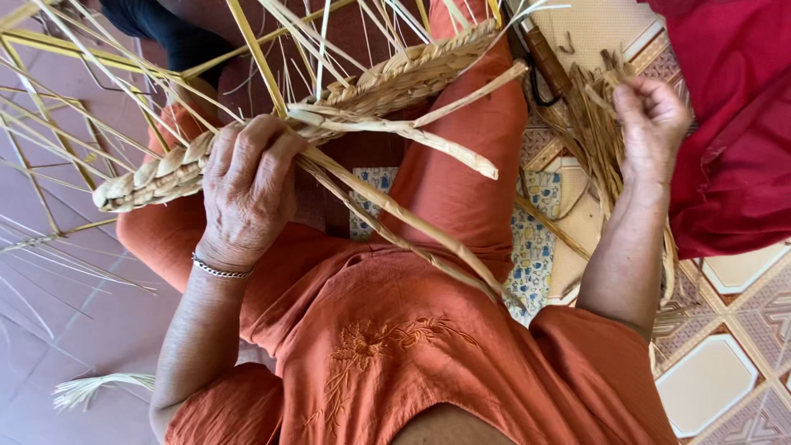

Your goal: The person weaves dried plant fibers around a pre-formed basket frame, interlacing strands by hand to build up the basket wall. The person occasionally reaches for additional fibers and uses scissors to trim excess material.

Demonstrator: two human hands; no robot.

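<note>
My left hand (247,185), with a thin metal bracelet at the wrist, is closed around a flat braided band of pale straw (395,78) that runs across my lap from lower left to upper right. Loose flat strands (412,218) trail from the braid over my orange dress. My right hand (651,124) reaches out to the right and pinches the top of a bundle of dry straw strips (595,140) lying on the floor beside my knee.
Long yellow-green straws (58,124) fan out over the reddish floor on the left, and a small pale tuft (99,386) lies at lower left. Red cloth (733,124) is heaped at upper right. A patterned mat (531,247) is under me on the patterned tile floor (717,379).
</note>
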